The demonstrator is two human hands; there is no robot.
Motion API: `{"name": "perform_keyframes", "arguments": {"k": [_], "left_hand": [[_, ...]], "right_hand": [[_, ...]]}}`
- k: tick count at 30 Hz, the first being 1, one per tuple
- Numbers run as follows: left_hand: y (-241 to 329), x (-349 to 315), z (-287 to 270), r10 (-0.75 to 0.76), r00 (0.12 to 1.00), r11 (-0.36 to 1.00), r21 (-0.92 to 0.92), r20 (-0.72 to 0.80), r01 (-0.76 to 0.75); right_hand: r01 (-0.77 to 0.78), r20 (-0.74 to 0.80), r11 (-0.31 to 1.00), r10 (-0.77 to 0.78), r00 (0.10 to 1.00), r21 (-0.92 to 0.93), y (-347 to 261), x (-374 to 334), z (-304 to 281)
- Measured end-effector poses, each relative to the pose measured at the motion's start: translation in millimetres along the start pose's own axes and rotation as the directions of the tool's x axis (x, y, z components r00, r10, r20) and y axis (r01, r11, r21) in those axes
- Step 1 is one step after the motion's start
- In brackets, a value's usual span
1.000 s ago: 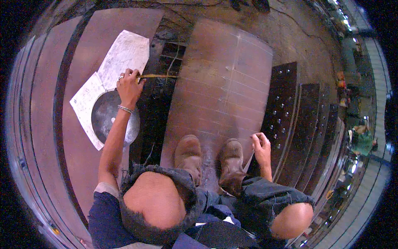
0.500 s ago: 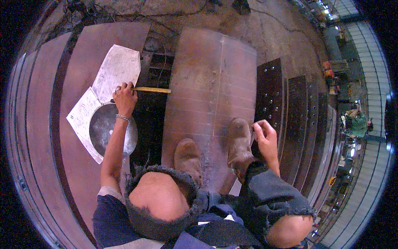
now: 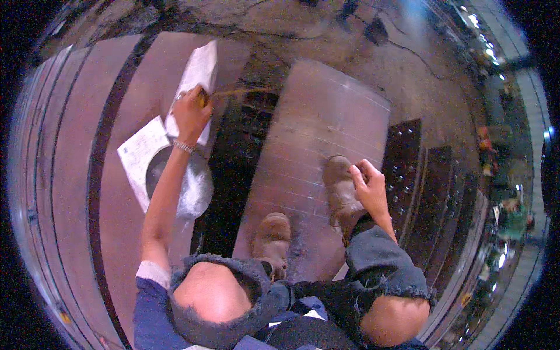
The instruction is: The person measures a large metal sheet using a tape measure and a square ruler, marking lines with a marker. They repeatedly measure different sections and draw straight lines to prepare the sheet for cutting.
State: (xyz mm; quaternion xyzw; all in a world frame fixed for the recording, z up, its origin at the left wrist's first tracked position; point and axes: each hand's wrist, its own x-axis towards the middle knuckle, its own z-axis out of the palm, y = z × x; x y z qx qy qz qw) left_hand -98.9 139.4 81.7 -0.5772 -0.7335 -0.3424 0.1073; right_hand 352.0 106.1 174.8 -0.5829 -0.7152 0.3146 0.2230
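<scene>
My left hand is closed around a yellow tape measure, smeared by motion, whose thin yellow blade stretches right across the dark gap. Under that hand lies a long white plate, partly covered by my fingers; whether it is tilted up I cannot tell. A second white plate sits nearer, beside a round grey disc partly hidden by my forearm. My right hand is pinched closed beside my right boot; what it holds, if anything, is too small to make out.
My boots rest on a brown steel plate with pale lines. A dark gap separates it from long brown plates on the left. Dark drilled plates stand at right. Cables cross the far floor.
My left hand has moved farther away with the tape measure. The long white plate has shifted and looks narrower. My right hand stays pinched, now closer over the boot. The whole view has turned slightly.
</scene>
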Motion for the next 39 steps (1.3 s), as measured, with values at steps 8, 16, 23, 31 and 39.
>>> {"name": "perform_keyframes", "arguments": {"k": [8,16,23,31,39], "left_hand": [[47.5,68.2,-2.2,-0.094,0.932,0.974,0.226,0.351,0.013],[65.3,65.7,54.8,-0.127,0.798,0.919,0.373,0.589,-0.129],[43.7,16.5,104.4,-0.409,0.745,0.911,0.287,0.527,0.296],[8.9,20.0,97.4,-0.635,0.699,0.757,0.088,0.327,0.647],[-48.5,-7.4,34.8,-0.779,0.606,0.627,0.191,0.162,0.755]], "right_hand": [[-0.013,0.157,0.984,-0.015,0.987,0.177,9.4,22.5,19.6],[-0.171,0.224,0.954,0.115,0.968,0.248,33.9,52.2,6.1],[-0.286,0.315,0.9,0.181,0.932,0.328,53.4,79.3,14.7],[-0.092,0.394,0.982,0.019,0.919,0.167,60.1,193.4,79.7],[-0.115,0.663,0.992,0.121,0.739,-0.052,-28.2,349.6,269.2]]}}
